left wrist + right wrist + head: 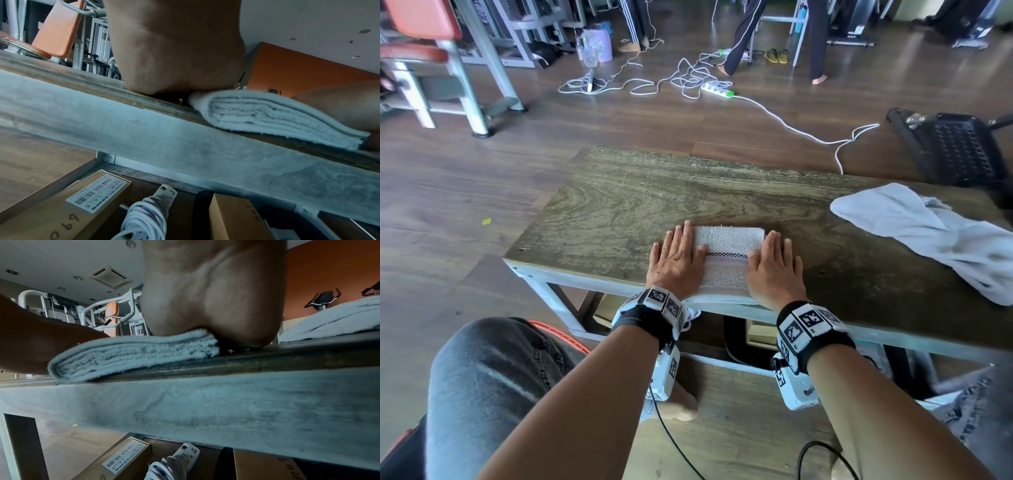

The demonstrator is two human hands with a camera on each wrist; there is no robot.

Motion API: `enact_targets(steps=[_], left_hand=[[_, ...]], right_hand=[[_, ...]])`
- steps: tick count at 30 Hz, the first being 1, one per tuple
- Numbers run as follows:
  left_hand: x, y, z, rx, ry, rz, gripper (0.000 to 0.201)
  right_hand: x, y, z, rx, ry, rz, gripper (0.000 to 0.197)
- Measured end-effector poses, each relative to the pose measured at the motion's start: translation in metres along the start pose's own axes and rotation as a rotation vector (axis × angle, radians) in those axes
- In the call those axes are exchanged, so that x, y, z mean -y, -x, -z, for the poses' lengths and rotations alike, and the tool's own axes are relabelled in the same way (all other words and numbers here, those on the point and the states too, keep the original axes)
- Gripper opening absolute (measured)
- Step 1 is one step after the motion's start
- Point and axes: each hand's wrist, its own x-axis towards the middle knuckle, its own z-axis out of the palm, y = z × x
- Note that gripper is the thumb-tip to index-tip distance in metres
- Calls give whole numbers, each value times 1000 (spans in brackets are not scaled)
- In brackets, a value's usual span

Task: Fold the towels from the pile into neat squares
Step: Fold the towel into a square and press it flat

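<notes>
A folded white towel [726, 253] with a thin checkered stripe lies near the front edge of the wooden table [619, 205]. My left hand [677, 255] lies flat with straight fingers on its left edge. My right hand [774, 263] lies flat on its right edge. Both palms press down, half on the towel, half on the table. The wrist views show the towel's stacked layers [277, 116] [133, 355] under the heels of my left hand [176, 53] and right hand [211, 293]. An unfolded white towel [935, 236] lies crumpled at the table's right end.
Under the table sit cardboard boxes [68, 209] and a coiled white power strip [148, 216]. A black perforated chair [955, 147] stands beyond the table's right corner. White cables [688, 82] trail over the wooden floor; gym machines and people's legs stand at the back.
</notes>
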Motion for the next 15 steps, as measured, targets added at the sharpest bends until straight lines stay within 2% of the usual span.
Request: enact_targets(steps=[4,8,13,15], left_hand=[[-1,5,5,58,-25,48,89],[0,19,9,73,-43,30,96],[4,36,7,82,74,64,91],[5,39,8,7,111,66,72]], right_hand=[[-4,4,1,-2,10,-45,65],[-10,12,5,22,48,-55,65],[-11,28,6,42,66,-51,65],[-11,32,7,46,68,-43,65]])
